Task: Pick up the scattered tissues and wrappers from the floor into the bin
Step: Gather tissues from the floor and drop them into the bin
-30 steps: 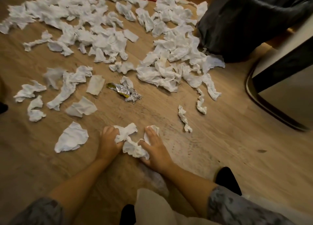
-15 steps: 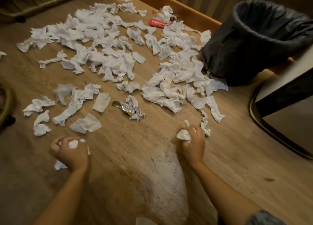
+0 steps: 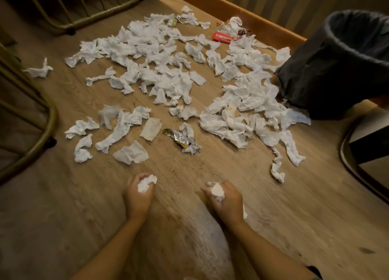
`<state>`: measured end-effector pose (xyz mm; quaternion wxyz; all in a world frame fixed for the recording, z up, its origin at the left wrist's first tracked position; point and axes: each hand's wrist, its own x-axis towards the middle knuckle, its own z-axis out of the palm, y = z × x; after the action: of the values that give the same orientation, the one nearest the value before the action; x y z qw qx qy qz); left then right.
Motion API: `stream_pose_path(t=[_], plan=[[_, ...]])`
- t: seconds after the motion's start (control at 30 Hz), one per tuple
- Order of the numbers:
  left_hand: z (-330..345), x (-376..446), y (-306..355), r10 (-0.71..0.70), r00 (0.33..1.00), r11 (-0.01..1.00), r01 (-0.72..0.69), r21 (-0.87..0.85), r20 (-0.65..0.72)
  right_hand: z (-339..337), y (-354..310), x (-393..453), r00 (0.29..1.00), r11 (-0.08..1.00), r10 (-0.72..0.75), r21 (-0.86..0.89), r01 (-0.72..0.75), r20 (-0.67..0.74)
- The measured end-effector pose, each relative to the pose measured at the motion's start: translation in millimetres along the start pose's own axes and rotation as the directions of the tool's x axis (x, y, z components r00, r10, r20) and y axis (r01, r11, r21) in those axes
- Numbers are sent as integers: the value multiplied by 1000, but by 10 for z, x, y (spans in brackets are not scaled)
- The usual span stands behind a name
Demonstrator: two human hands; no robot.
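Note:
Many crumpled white tissues point(image 3: 160, 77) lie scattered over the wooden floor, thickest in the middle and beside the bin. A silver and yellow foil wrapper point(image 3: 182, 141) lies just ahead of my hands. A red wrapper point(image 3: 221, 37) sits far back near the wooden skirting. The bin point(image 3: 336, 69), lined with a dark bag, stands at the right. My left hand point(image 3: 139, 195) is closed around a wad of tissue point(image 3: 146, 183). My right hand point(image 3: 225, 199) grips another white wad point(image 3: 217, 192). Both hands hover low over the bare floor in front of the litter.
Gold metal chair frames stand at the left point(image 3: 31, 119) and far left back point(image 3: 84, 12). A dark curved furniture base point(image 3: 357, 164) sits at the right, below the bin. One stray tissue point(image 3: 39, 70) lies apart at the far left.
Both hands have come closer together near the centre, each still holding its wad. The view has tilted up, showing more of the floor and the bin.

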<state>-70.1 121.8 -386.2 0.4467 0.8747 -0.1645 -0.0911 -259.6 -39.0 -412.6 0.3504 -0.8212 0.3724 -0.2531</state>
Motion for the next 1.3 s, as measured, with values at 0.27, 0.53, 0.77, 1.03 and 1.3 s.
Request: stream_pose_path(t=[0.27, 0.53, 0.77, 1.03, 1.3], plan=[[19, 1012, 122, -45, 986, 999, 48, 10, -161, -747, 330, 881, 865, 968, 249, 92, -232, -435], [243, 590, -304, 71, 996, 967, -54, 249, -62, -904, 945, 624, 852, 785, 430, -343, -516, -298], [370, 423, 310, 86, 992, 995, -89, 34, 93, -356, 344, 411, 974, 971, 225, -69, -228, -38], [204, 946, 1611, 366, 895, 906, -406, 122, 257, -334, -735, 1592, 987, 991, -126, 54, 121, 99], [188, 1249, 3232, 380, 872, 853, -459, 249, 308, -1687, -1425, 2924, 873, 863, -473, -136, 487, 121]])
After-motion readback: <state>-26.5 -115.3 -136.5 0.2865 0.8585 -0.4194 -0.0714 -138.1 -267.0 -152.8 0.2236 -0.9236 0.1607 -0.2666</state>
